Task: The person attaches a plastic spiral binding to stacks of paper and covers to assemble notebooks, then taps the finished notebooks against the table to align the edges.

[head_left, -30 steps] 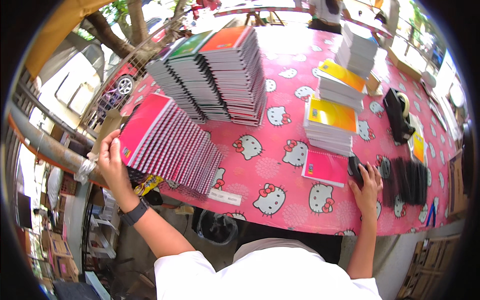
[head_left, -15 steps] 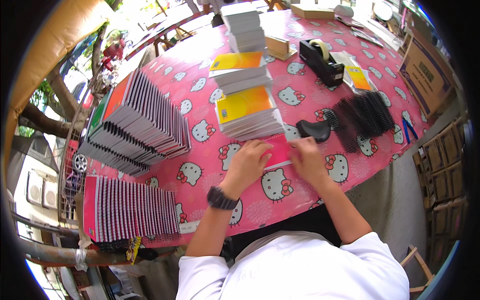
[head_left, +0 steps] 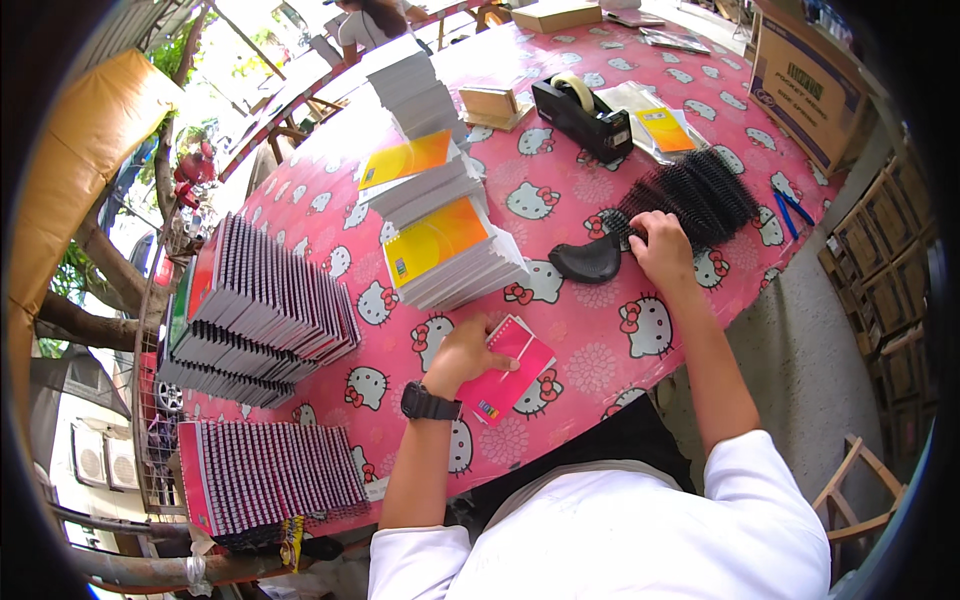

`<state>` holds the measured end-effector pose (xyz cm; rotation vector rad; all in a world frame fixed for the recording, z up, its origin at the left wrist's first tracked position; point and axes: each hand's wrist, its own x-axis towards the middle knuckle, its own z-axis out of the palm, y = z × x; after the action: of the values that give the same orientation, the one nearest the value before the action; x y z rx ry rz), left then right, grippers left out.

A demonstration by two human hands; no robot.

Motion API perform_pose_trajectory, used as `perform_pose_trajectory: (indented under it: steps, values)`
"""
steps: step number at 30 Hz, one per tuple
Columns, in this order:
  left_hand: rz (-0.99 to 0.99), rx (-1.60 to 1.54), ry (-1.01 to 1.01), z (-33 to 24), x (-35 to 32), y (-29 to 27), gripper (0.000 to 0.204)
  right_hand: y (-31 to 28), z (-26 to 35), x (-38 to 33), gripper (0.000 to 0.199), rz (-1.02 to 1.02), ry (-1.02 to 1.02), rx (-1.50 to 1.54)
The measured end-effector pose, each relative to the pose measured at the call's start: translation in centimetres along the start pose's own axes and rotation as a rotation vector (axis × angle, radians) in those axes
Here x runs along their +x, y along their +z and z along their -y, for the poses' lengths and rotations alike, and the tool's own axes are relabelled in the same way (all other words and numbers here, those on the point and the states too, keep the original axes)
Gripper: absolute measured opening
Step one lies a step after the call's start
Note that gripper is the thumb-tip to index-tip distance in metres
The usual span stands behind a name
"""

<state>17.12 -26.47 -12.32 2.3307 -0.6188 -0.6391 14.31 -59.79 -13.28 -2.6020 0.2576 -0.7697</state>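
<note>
While left hand point(head_left: 462, 352) lies flat, fingers pinning pink notebook point(head_left: 512, 368) at desk point(head_left: 600, 340) near edge, right hand point(head_left: 662, 243) curls onto black spiral bindings point(head_left: 695, 192), fingertips touching them, just beside black curved tool point(head_left: 588, 262). Yellow-covered stack point(head_left: 450, 252) sits behind notebook.

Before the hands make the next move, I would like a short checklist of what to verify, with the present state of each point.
1. Left hand rests on the pink booklet: ok.
2. Pink booklet lies flat on the table, not over the edge: ok.
3. Right hand is on the black spiral bindings: ok.
4. Right fingers hold only one binding: cannot tell, the fingers cover it.
5. Black curved tool lies free beside the right hand: ok.
6. Stack of yellow-covered booklets stands steady, apart from both hands: ok.
</note>
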Motion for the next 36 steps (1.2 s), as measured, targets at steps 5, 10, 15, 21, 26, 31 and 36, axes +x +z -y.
perform_pose_trajectory:
  steps: [5, 10, 15, 21, 26, 31, 36]
  values:
    - [-0.194, 0.269, 0.118, -2.2, -1.9, 1.0, 0.064, 0.8, 0.6, 0.5, 0.022, 0.133, 0.013, -0.224]
    - [-0.131, 0.31, 0.013, -4.2, -3.2, 0.8, 0.052, 1.2, 0.1, 1.6, 0.017, 0.196, 0.021, -0.215]
    - [-0.247, 0.319, 0.144, -3.9, -4.1, 1.0, 0.064, -1.4, 0.3, 2.1, 0.016, -0.061, -0.039, -0.08]
    - [-0.089, 0.168, -0.067, -2.1, -4.0, 1.2, 0.075, -5.9, 8.5, -3.1, 0.027, 0.267, -0.048, 0.47]
    - [-0.324, 0.237, 0.103, -1.7, -3.5, 2.1, 0.055, -6.9, 12.5, -10.0, 0.039, 1.327, 0.099, 0.578]
    - [-0.278, 0.124, -0.008, -3.0, -4.7, 1.6, 0.056, -5.1, 12.0, -13.0, 0.048, 1.225, -0.012, 0.75]
    - [-0.205, -0.133, -0.084, -1.9, -4.4, 1.6, 0.053, -5.6, 12.7, -13.1, 0.049, 1.182, -0.101, 0.662]
